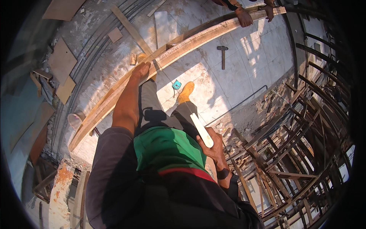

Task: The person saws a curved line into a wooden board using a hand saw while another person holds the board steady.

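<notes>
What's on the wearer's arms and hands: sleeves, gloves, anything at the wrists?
The left hand and right hand are gloveless. A dark grey sleeve covers the left upper arm, its forearm bare; a dark band sits at the right wrist. Above that, it's too dark to tell.

They wear a dark shirt (pixel 160 187) with green hem (pixel 167 149) and red stripe (pixel 187 173), grey trousers (pixel 184 115), yellow boots (pixel 186 91) and dark wristband (pixel 223 173).

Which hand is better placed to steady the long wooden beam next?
Likely the left hand: it rests on the beam. The right hand grips a white handle and sits farther back, away from the beam.
</notes>
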`<action>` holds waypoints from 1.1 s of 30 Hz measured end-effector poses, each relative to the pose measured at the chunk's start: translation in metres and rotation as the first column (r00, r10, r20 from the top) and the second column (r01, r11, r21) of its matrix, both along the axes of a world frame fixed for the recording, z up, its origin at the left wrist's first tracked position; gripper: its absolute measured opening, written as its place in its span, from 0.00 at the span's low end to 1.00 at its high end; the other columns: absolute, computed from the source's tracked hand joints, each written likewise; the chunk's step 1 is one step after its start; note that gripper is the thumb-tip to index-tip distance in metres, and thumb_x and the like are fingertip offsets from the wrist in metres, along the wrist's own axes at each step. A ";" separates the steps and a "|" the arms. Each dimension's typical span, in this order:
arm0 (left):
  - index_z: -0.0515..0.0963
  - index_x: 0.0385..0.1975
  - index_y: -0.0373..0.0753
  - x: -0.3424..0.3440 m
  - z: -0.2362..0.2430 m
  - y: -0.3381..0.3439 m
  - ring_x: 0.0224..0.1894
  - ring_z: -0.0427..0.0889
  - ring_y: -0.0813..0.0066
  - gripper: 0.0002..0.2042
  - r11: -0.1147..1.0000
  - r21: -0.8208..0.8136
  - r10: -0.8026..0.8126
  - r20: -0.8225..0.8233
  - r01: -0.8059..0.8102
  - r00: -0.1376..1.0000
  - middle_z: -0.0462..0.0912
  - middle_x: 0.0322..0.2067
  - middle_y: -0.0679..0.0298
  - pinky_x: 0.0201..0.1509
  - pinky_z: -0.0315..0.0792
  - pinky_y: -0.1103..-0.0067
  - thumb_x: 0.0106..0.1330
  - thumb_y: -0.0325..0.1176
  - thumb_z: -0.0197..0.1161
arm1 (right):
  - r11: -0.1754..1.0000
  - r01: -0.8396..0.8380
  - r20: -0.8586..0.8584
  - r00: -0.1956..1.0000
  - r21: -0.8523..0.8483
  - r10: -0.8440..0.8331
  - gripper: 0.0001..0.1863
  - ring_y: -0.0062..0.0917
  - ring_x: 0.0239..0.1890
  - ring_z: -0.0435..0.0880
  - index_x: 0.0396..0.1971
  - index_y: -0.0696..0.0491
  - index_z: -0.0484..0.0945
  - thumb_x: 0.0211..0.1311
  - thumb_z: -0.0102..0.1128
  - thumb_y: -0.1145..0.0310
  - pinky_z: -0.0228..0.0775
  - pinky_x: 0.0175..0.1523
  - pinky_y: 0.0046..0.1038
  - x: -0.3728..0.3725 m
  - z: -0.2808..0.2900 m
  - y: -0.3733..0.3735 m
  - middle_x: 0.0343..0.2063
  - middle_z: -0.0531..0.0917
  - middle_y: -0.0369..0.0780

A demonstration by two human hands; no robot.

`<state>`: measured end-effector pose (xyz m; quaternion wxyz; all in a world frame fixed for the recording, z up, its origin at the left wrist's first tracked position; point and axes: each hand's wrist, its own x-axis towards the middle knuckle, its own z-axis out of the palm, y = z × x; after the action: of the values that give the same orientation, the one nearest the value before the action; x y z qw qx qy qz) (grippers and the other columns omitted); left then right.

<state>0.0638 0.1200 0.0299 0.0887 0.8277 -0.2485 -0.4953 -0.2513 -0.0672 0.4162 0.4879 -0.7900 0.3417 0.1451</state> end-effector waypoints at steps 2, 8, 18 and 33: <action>0.75 0.49 0.36 0.002 0.003 -0.005 0.58 0.75 0.44 0.21 0.999 0.024 -0.023 -0.036 0.024 0.999 0.78 0.54 0.46 0.61 0.70 0.59 0.73 0.42 0.38 | 0.999 -0.020 -0.038 0.999 0.035 0.021 0.12 0.40 0.27 0.87 0.40 0.57 0.78 0.57 0.67 0.70 0.76 0.32 0.35 0.009 0.002 0.000 0.24 0.84 0.47; 0.73 0.53 0.37 -0.012 0.008 -0.019 0.61 0.73 0.46 0.23 0.995 0.068 -0.073 0.049 0.070 0.996 0.76 0.56 0.46 0.64 0.67 0.57 0.75 0.44 0.35 | 0.998 -0.024 0.077 0.997 -0.056 0.028 0.08 0.44 0.24 0.84 0.32 0.57 0.75 0.54 0.64 0.74 0.74 0.30 0.35 0.084 -0.034 0.010 0.20 0.81 0.48; 0.74 0.58 0.42 -0.016 0.010 -0.029 0.66 0.70 0.50 0.28 0.973 0.164 0.172 -0.031 -0.165 0.985 0.74 0.62 0.53 0.67 0.64 0.55 0.73 0.54 0.36 | 1.000 -0.025 -0.161 0.987 0.002 0.025 0.17 0.54 0.33 0.83 0.42 0.55 0.76 0.51 0.66 0.70 0.76 0.38 0.47 0.086 -0.044 0.020 0.26 0.84 0.53; 0.75 0.51 0.33 -0.024 0.052 -0.015 0.57 0.75 0.47 0.25 0.986 -0.028 0.168 0.219 -0.166 0.961 0.77 0.50 0.45 0.60 0.68 0.59 0.61 0.47 0.58 | 1.000 -0.004 0.191 0.982 0.009 0.002 0.12 0.50 0.30 0.82 0.34 0.50 0.75 0.48 0.64 0.69 0.73 0.34 0.43 0.083 -0.302 0.032 0.24 0.83 0.48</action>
<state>0.0396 0.1049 0.0821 0.1057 0.8951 -0.1885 -0.3899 -0.1683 -0.0357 0.1141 0.5221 -0.7984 0.2914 0.0709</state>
